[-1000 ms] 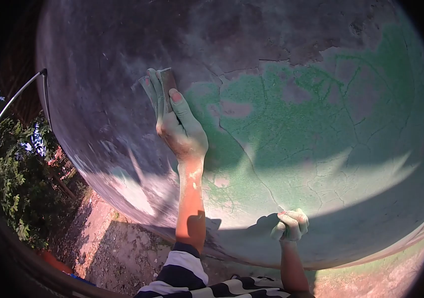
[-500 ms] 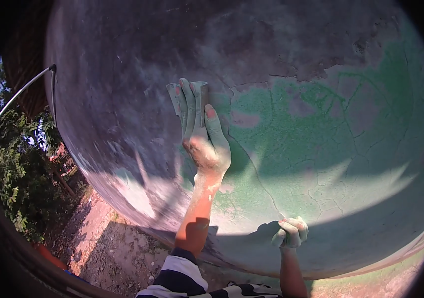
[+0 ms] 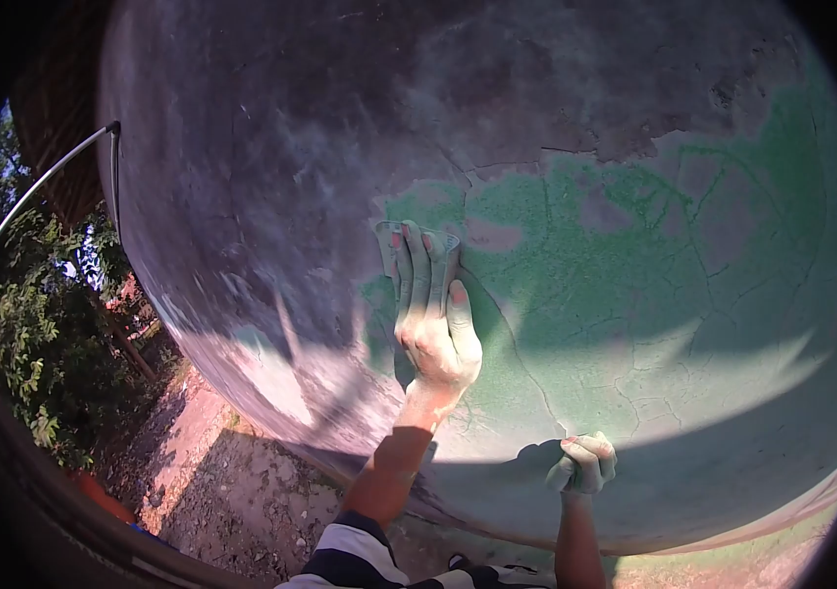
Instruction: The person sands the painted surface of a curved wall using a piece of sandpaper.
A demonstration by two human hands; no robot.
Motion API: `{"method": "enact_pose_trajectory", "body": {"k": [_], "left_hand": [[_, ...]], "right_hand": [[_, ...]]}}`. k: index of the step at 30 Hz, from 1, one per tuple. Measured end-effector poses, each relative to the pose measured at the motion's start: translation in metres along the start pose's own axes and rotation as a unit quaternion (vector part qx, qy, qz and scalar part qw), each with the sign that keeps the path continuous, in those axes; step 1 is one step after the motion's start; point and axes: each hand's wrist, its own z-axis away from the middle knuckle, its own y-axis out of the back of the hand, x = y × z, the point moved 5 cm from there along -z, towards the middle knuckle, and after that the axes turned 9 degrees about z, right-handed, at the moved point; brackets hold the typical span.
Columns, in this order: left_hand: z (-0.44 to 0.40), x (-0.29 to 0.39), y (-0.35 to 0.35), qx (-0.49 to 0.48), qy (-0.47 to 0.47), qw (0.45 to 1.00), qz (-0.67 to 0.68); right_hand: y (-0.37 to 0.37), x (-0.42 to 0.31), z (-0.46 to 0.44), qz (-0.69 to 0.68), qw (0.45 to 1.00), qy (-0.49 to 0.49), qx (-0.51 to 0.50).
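Observation:
My left hand (image 3: pixel 436 329), coated in pale dust, presses a folded, dusty sheet of sandpaper (image 3: pixel 446 247) flat against a wall (image 3: pixel 595 275). Its fingers lie upward over the sheet, and the thumb rests along the right side. The wall is dark grey above, with a cracked, patchy green area around and right of this hand. Lower right, my right hand (image 3: pixel 585 463) is curled closed at the wall, dusty as well. Whatever its fingers may hold is hidden.
Sunlight and shadow cross the wall's lower part. Stony ground (image 3: pixel 242 491) lies below at the left, with leafy bushes (image 3: pixel 36 344) beyond it. A thin white pipe or cable (image 3: pixel 31 196) curves off the wall's left edge.
My left hand has slid down and slightly right with the sandpaper, exposing green wall where it was covered. My right hand stays closed at about the same spot.

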Motion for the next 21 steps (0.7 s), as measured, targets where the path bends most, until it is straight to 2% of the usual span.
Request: {"method": "enact_pose_trajectory", "body": {"k": [1,2,4,8,10,11,13,17,19,21], "left_hand": [[0.019,0.014,-0.008,-0.041,-0.027,0.999,0.018],[0.030,0.014,-0.009,-0.042,-0.023,0.999,0.014],[0.048,0.024,-0.018,-0.175,-0.129,0.976,0.016],[0.013,-0.018,0.009,-0.114,-0.077,0.990,-0.027],[0.000,-0.042,0.030,0.028,0.010,0.999,-0.037],[0.006,-0.042,0.028,0.030,0.012,0.999,-0.038],[0.032,-0.042,0.025,0.073,0.076,0.994,-0.040],[0.117,-0.012,0.000,0.010,0.148,0.989,-0.017],[0.162,0.009,-0.013,0.006,0.128,0.992,0.003],[0.193,0.025,-0.024,-0.057,0.118,0.991,0.037]], "right_hand": [[0.000,0.000,0.000,0.002,1.000,-0.001,0.004],[0.001,0.000,0.001,0.003,1.000,-0.003,0.006],[0.002,0.002,0.003,-0.006,1.000,-0.006,-0.003],[0.003,0.006,0.002,-0.026,0.999,-0.012,-0.015],[0.003,0.007,0.002,-0.041,0.999,-0.015,-0.013],[0.003,0.006,0.002,-0.042,0.999,-0.013,-0.014],[0.004,0.006,0.001,-0.034,0.999,-0.012,-0.023],[0.003,0.007,0.008,-0.026,0.999,-0.015,-0.034],[0.003,0.009,0.008,-0.030,0.999,-0.029,-0.007],[0.002,0.008,0.006,-0.035,0.999,-0.029,-0.020]]}}
